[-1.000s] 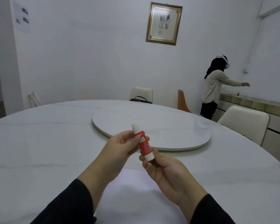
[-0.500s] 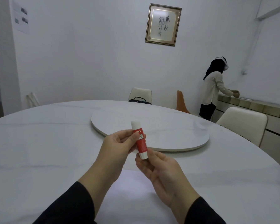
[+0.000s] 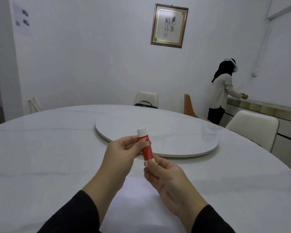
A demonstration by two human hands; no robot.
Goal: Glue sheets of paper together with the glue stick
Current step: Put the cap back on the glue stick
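Observation:
A red glue stick with a white cap on top stands nearly upright in the air above the table. My left hand pinches its upper body between thumb and fingers. My right hand grips its white base from below with the fingertips. Under both wrists a white sheet of paper lies flat on the table near its front edge, partly hidden by my arms.
The round white marble table carries a raised turntable disc at its centre. Cream chairs stand around it, one with a black bag. A person stands at a counter at the far right.
The glue stick has tilted closer to upright and both hands have shifted slightly left. My right fingers have closed round its base. The person at the counter has drawn the arm in.

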